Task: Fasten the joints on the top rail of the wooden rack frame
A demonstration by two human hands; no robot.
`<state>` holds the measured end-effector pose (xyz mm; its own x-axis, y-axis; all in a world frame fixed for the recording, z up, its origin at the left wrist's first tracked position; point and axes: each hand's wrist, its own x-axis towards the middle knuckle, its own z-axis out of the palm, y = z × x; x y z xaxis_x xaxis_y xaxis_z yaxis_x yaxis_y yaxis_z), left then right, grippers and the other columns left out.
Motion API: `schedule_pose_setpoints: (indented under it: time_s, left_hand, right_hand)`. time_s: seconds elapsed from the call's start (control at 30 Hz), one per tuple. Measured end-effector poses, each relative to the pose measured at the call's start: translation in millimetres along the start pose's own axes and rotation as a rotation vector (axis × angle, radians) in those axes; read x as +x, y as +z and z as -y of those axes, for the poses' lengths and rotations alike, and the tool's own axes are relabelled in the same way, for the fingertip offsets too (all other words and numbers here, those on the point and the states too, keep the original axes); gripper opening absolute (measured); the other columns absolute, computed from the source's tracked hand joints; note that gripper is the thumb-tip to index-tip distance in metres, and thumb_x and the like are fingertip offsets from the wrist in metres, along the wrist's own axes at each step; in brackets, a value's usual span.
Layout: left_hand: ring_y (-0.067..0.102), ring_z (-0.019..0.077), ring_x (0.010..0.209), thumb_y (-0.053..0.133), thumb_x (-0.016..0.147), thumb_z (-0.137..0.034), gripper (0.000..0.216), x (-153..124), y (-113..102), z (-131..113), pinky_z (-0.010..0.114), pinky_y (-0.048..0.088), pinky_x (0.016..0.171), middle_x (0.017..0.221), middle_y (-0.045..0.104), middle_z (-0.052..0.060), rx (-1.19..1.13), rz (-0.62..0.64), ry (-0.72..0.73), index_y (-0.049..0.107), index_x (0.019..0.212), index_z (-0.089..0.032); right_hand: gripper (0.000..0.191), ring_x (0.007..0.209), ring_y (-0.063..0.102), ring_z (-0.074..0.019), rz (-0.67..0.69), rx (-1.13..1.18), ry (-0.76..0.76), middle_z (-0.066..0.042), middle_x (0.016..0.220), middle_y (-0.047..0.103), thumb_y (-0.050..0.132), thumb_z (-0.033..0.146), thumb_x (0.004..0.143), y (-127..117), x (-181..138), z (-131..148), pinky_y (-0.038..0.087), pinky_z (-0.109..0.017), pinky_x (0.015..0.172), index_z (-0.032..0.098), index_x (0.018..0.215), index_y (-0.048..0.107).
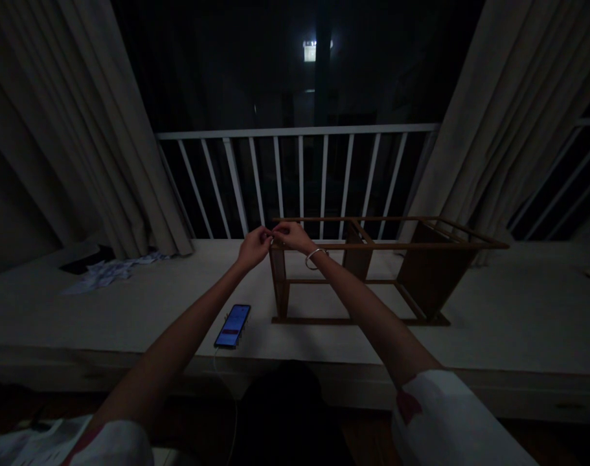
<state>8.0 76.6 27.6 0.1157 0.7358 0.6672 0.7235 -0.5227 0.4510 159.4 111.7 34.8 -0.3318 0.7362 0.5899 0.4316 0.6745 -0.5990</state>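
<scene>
Right of centre, we've got the brown wooden rack point(357, 259) lying lengthwise on the pale ledge point(178, 323), slim rails point(318, 321) joining broad dark panels point(428, 275). Our left hand point(254, 248) and right hand point(293, 237) meet at its left end, fingertips point(277, 230) bunched together; what they pinch, we cannot tell.

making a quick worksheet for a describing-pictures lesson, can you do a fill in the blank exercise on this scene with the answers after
1. The left hand and right hand are close together at the ____ end, not the right end, of the wooden frame as the camera sees it.
2. The person wears a bangle on the ____ side, not the left.
3. The phone lying on the white ledge is switched ____, not off.
4. The railing has bars that run ____ rather than horizontally.

Missing words: left; right; on; vertically
</scene>
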Motion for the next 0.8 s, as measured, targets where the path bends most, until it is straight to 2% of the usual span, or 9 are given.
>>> schedule_pose_setpoints:
  time_s: [0.17,0.3,0.4,0.6,0.8]
  left_hand:
    - [0.047,0.0109,0.059,0.047,0.070,-0.029,0.021,0.7,1.0,4.8,0.023,0.036,0.057,0.064,0.054,0.000,-0.052,-0.001,0.023,0.056,0.084,-0.017]
    - [0.047,0.0110,0.059,0.048,0.070,-0.032,0.022,1.2,0.2,8.4,0.024,0.037,0.058,0.064,0.054,0.000,-0.071,0.000,0.022,0.057,0.083,-0.016]
    - [0.048,0.0115,0.059,0.049,0.069,-0.032,0.022,2.7,-0.1,10.7,0.024,0.037,0.058,0.064,0.054,0.000,-0.102,0.011,0.009,0.057,0.081,-0.016]
    - [0.050,0.0118,0.061,0.048,0.070,-0.034,0.026,-3.1,-1.2,7.3,0.024,0.039,0.058,0.066,0.056,0.001,-0.180,0.020,-0.029,0.058,0.085,-0.014]
    - [0.051,0.0134,0.076,0.040,0.076,-0.029,0.029,-9.1,-8.8,11.6,0.024,0.041,0.063,0.083,0.057,0.004,-0.186,0.031,0.042,0.059,0.093,-0.016]
  right_hand:
    - [0.024,0.075,0.055,-0.0125,0.058,0.033,0.014,-0.003,0.080,0.064,0.054,0.023,0.070,-4.0,-2.0,4.9,0.040,-0.023,0.069,0.014,0.089,0.065]
    - [0.031,0.078,0.056,-0.0134,0.186,0.100,-0.019,-0.003,0.084,0.064,0.055,0.016,0.069,-4.0,-3.1,6.8,0.041,-0.023,0.070,0.015,0.098,0.063]
    - [0.035,0.079,0.056,-0.0141,0.225,0.118,-0.045,-0.001,0.084,0.064,0.054,0.014,0.068,-2.4,-3.5,6.5,0.042,-0.023,0.070,0.017,0.102,0.061]
    - [0.038,0.081,0.055,-0.0144,0.301,0.193,-0.079,-0.003,0.088,0.064,0.056,0.022,0.069,-5.5,-5.1,10.1,0.041,-0.022,0.069,0.013,0.106,0.059]
    - [0.040,0.073,0.053,-0.0112,0.303,0.226,-0.060,-0.003,0.081,0.063,0.059,0.025,0.066,-4.7,-4.7,7.9,0.040,-0.020,0.065,0.011,0.104,0.059]
